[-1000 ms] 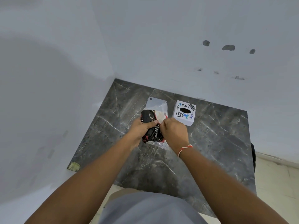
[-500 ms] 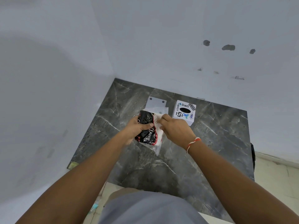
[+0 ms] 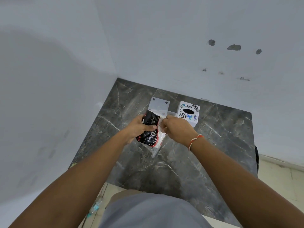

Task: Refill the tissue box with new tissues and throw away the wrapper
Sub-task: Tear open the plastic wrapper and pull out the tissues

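Right above the dark marble table (image 3: 213, 145), the left hand (image 3: 139, 128) is wrapped around a black-and-red tissue pack (image 3: 150, 129), lifted off the surface in its clear plastic wrapper (image 3: 158, 145). Meanwhile the right hand (image 3: 177, 129), a red-and-white thread at its wrist, pinches the wrapper's upper edge. Just beyond stands the white stickered tissue box (image 3: 189, 113), beside a flat white plate (image 3: 158, 104).

Bare countertop (image 3: 222, 145) right of the tissue box (image 3: 188, 112).
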